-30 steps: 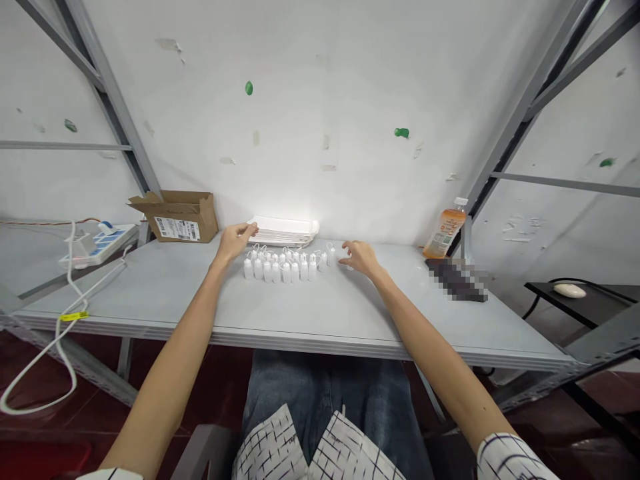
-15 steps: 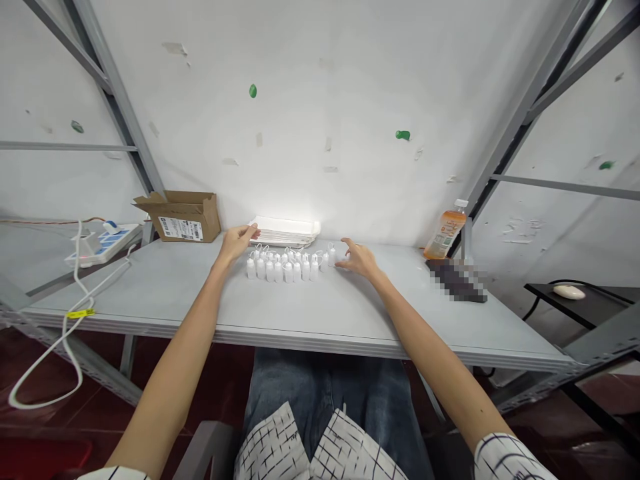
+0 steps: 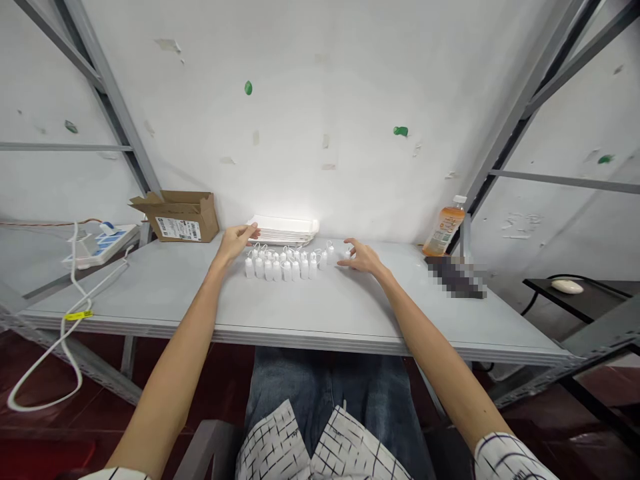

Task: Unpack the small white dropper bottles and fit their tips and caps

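Note:
Several small white bottles with thin looped caps or cords (image 3: 287, 270) stand in rows on the grey table. My left hand (image 3: 236, 241) is by the left end of the rows, fingers stretched out beside a stack of white trays (image 3: 290, 230); whether they touch the stack I cannot tell. Just right of the rows, my right hand (image 3: 363, 257) has its thumb and fingers apart around a single small white bottle (image 3: 347, 254), partly hidden by the hand. No firm grip on it shows.
An open cardboard box (image 3: 183, 217) stands at the back left, near a white power strip (image 3: 107, 245) with a hanging cable. An orange drink bottle (image 3: 445, 227) and a blurred dark object (image 3: 455, 277) are at the right. A white mouse (image 3: 567, 287) lies on a black side shelf.
My right hand has shifted slightly right, and a white bottle now shows between its thumb and fingers. My left hand stays by the trays. The whole view has shifted slightly.

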### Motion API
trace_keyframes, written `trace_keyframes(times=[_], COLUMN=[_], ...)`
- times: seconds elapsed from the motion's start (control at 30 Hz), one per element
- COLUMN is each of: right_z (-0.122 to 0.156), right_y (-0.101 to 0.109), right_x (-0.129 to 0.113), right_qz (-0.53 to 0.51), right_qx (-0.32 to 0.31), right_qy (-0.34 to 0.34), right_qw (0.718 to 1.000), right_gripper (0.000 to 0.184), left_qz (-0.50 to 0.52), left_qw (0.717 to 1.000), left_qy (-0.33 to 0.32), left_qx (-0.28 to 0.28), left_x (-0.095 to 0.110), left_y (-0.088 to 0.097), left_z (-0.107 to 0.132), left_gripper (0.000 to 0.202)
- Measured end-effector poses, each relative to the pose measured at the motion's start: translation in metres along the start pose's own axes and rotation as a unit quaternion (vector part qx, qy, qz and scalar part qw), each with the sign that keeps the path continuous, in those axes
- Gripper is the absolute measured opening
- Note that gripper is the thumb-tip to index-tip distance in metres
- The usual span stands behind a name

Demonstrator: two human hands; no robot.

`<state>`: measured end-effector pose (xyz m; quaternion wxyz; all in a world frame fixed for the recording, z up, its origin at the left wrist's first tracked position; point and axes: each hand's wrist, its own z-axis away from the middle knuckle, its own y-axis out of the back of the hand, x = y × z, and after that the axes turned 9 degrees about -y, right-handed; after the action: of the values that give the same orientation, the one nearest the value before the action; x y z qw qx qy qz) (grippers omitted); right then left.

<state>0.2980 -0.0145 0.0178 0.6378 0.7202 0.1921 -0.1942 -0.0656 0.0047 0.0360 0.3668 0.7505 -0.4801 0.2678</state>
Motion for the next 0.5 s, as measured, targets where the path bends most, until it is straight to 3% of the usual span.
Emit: trace_keyframes(times=[0.07,0.13,0.2,0.27,0.33,0.4,0.5], right_z=[-0.001,-0.001,-0.001,0.0,0.003,0.007,0.015], right_y=[0.0,-0.001,-0.002,-0.002,-0.001,0.003,0.011], right_x=[0.001,0.002,0.004,0.009,0.016,0.026,0.04], right_qz=[-0.054,-0.111,-0.163,-0.207,-0.242,-0.275,-0.319], right_qx=[-0.029,-0.049,-0.055,-0.055,-0.061,-0.07,-0.081], right_qy=[-0.013,-0.021,-0.023,-0.018,-0.008,0.0,-0.007], right_qw=[0.998,0.992,0.985,0.977,0.968,0.959,0.944], right_gripper=[0.063,0.052,0.042,0.034,0.027,0.024,0.025], left_qz=[-0.018,-0.055,-0.102,-0.145,-0.168,-0.159,-0.163], left_qw=[0.999,0.99,0.966,0.935,0.911,0.898,0.897], left_qy=[-0.027,-0.08,-0.154,-0.238,-0.318,-0.385,-0.411], left_qx=[0.033,0.103,0.179,0.22,0.202,0.144,-0.008], left_x=[-0.001,0.003,0.014,0.032,0.055,0.079,0.106], left_y=[0.0,0.0,-0.004,-0.015,-0.036,-0.067,-0.123], left_z=[-0.001,-0.001,0.003,0.011,0.023,0.038,0.059], left_gripper=[0.049,0.042,0.036,0.031,0.026,0.023,0.023])
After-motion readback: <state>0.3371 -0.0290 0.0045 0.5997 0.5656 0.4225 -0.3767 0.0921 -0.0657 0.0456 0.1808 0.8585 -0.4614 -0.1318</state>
